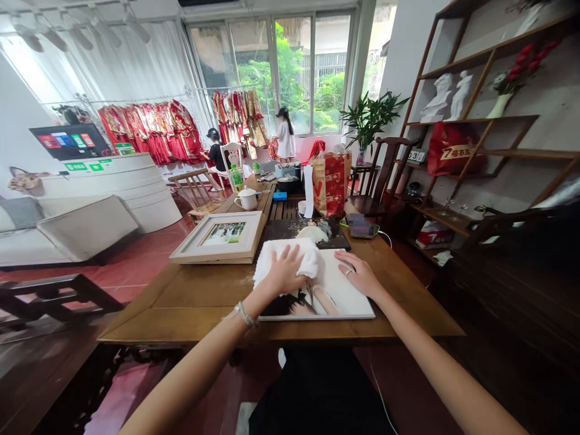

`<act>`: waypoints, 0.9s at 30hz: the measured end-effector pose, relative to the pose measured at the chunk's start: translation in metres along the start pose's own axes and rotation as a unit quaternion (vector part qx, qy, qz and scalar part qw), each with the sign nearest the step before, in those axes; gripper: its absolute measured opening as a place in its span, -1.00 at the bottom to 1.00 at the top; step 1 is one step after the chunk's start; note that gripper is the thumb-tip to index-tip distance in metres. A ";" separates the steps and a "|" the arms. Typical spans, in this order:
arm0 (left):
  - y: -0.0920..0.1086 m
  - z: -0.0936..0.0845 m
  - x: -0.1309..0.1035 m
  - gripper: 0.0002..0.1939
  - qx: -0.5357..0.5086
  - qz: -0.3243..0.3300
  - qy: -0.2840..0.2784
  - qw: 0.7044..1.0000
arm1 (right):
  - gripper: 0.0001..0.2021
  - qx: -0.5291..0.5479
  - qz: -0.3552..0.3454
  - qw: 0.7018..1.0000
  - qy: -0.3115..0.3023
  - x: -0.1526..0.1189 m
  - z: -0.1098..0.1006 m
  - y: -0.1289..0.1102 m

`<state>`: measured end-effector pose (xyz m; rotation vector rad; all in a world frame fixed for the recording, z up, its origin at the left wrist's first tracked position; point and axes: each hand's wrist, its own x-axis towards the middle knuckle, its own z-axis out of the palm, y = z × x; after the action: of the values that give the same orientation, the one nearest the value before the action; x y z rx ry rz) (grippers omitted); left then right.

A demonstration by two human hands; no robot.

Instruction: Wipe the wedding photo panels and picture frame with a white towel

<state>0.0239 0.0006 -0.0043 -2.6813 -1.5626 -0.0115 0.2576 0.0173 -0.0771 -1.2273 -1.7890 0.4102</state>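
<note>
Red shelf bag (446, 134): "7号衣", rest unclear. Number block (417, 156): "03". Lower bag (434, 234): "7".

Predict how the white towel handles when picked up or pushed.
The towel is probably floppy: soft, rounded folds suggest it would droop when lifted. Likely light for its size, given its fluffy look. Pushed by the left hand spread on it, it may bunch or slide over the smooth-looking photo panel.

The windows (292, 66) are bright. The floor (154, 258) is red. A white sofa (86, 232) stands left, brown shelves (534, 153) right.
</note>
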 end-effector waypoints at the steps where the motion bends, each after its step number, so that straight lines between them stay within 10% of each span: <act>1: -0.002 0.001 0.009 -0.43 0.000 -0.008 0.004 1.000 | -0.68 -0.001 0.000 1.000 -0.002 0.000 0.000 0.000; 5: 0.002 0.004 0.013 -0.40 0.002 -0.024 0.021 1.000 | -0.68 -0.005 -0.002 1.000 -0.007 0.000 0.000 0.001; 15: 0.041 0.017 -0.081 -0.19 -0.004 0.057 0.052 0.997 | -0.69 -0.002 -0.010 1.000 -0.001 0.000 0.002 0.003; 27: 0.016 0.016 -0.005 -0.34 0.012 -0.035 0.070 0.997 | -0.68 -0.018 -0.002 1.000 -0.017 0.000 -0.001 0.002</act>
<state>0.0349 -0.0105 -0.0210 -2.5453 -1.6024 -0.1768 0.2596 0.0178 -0.0781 -1.2483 -1.8341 0.3998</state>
